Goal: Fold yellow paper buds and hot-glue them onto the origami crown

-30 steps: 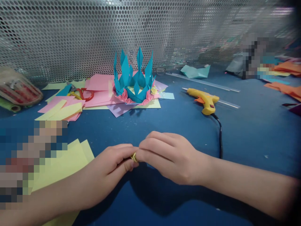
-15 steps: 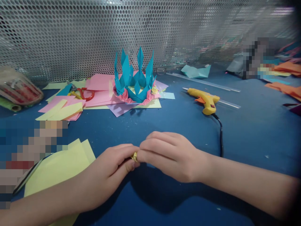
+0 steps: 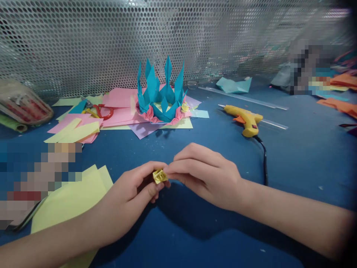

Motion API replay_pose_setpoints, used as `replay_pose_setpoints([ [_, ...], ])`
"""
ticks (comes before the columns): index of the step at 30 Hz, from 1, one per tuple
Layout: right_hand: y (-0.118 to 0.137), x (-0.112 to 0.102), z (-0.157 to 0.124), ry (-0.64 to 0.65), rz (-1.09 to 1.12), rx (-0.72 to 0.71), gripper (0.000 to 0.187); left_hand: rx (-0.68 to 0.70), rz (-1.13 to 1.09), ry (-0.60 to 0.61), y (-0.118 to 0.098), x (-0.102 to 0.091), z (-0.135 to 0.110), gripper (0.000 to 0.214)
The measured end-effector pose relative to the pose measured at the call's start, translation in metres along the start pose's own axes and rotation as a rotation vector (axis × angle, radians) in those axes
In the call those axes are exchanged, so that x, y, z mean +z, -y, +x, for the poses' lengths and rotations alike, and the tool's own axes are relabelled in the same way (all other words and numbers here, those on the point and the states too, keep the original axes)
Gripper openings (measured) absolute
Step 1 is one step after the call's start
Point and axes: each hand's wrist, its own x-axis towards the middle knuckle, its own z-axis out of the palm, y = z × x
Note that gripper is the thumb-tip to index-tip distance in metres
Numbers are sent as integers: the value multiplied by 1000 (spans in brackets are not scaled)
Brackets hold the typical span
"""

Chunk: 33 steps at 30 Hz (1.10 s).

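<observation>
A small folded yellow paper flower sits between the thumb and forefinger of my left hand. Its spiral top faces up toward me. From the right, my right hand pinches at the flower's edge with its fingertips, which partly cover that side. Both hands hover above the blue table. Beyond them stands a blue folded-paper crown with tall points and pink paper around its base; a yellow flower is on its right side.
A yellow glue gun lies to the right, its black cord running toward me. Clear glue sticks are behind it. Red-handled pliers rest on coloured paper sheets. Yellow sheets lie under my left forearm. A perforated metal panel rises behind.
My hands have risen slightly, and the left fingers have opened around the yellow flower, so more of it shows. The right fingers have loosened from a tight cover to a fingertip pinch.
</observation>
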Motion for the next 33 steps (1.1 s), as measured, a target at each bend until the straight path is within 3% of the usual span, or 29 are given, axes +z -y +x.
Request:
replay_pose_setpoints([
  [9, 0, 0, 0, -11, -15, 32, 11, -70, -166, -43, 0, 2, 2, 15],
  [13, -7, -8, 4, 7, -220, 107, 10, -76, -235, -67, 2, 4, 2, 12],
  [15, -15, -19, 10, 62, -472, 248, 14, -77, -235, -81, 3, 3, 3, 11],
  [17, -26, -34, 16, 171, -758, 617, 27, -75, -206, -90, 4, 2, 4, 13],
  [19, -39, -52, 20, 370, -945, 1044, 43, -51, -171, -109, 4, 0, 3, 15],
  [20, -47, -61, 19, 411, -971, 1131, 51, -33, -161, -122, 4, 0, 3, 15],
  [23, -72, -84, 11, 499, -1006, 1336, 65, 9, -172, -153, 3, -1, 2, 15],
  [27, -102, -105, -4, 581, -1017, 1501, 61, 18, -253, -169, 4, -2, 4, 15],
  [30, -116, -117, -10, 601, -920, 1563, 58, -3, -320, -195, 5, -2, 6, 13],
  [33, -123, -127, -16, 565, -719, 1535, 48, -73, -392, -218, 5, -3, 8, 12],
])
